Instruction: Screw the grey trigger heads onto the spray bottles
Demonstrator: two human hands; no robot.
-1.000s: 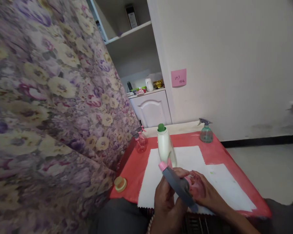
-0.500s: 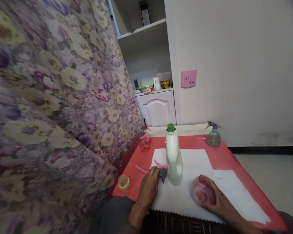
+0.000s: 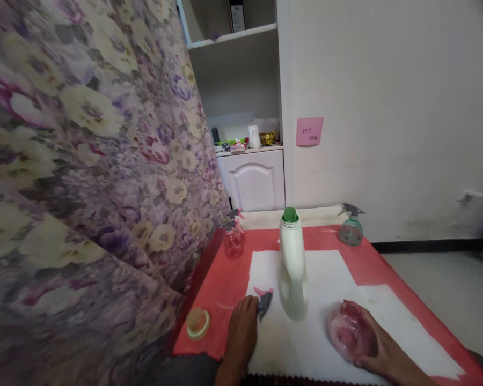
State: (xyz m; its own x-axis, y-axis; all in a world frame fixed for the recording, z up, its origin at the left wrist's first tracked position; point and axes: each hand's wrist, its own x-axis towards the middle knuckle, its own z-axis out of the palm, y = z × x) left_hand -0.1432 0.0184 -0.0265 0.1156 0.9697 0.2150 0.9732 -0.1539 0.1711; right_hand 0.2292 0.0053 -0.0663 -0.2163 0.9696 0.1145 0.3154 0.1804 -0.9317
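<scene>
My left hand point(image 3: 241, 335) rests on the white cloth point(image 3: 326, 279) with its fingers curled over a grey and pink spray head point(image 3: 263, 301) lying there. My right hand point(image 3: 380, 351) grips a pink see-through bottle point(image 3: 348, 335) lying on its side on the cloth, its open neck pointing away from me. A tall white bottle point(image 3: 293, 271) with a green cap stands upright between my two hands.
The red table point(image 3: 221, 284) also carries a pink spray bottle point(image 3: 233, 238) at the back left, a green spray bottle point(image 3: 351, 228) at the back right and a round lid point(image 3: 197, 323) near the front left. A flowered curtain point(image 3: 84, 161) hangs close on the left.
A second ago both hands held the bottle and its spray head together. They have since parted: the spray head was laid down at the left, the pink bottle at the right.
</scene>
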